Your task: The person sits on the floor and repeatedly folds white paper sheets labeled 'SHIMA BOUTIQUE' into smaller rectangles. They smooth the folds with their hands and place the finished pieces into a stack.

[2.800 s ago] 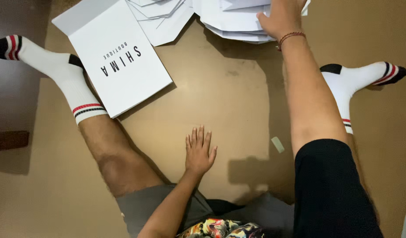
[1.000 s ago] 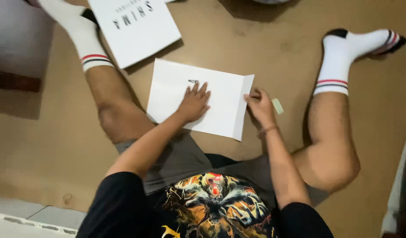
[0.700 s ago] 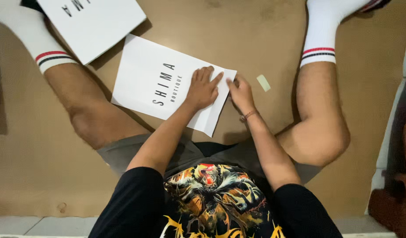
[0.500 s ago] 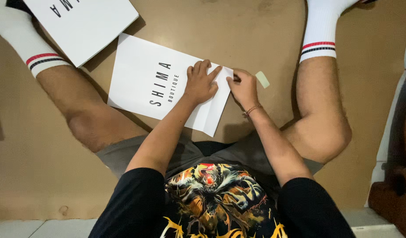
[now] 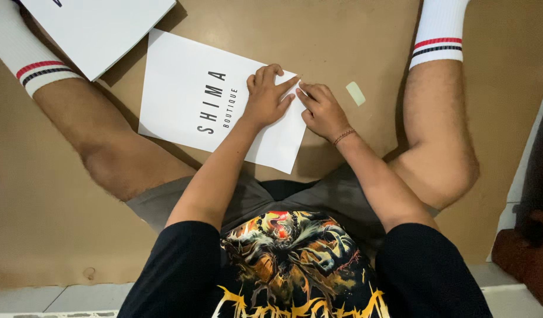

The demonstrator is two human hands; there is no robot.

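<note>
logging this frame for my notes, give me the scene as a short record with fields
setting: person seated on a brown floor, legs spread
left hand: left hand pressed flat on the right end of a white printed sheet
right hand: right hand at the sheet's right edge, fingertips on its top corner
nearby: small pale green slip on the floor just right of the hands
other: second white sheet at top left, partly over the left leg
</note>
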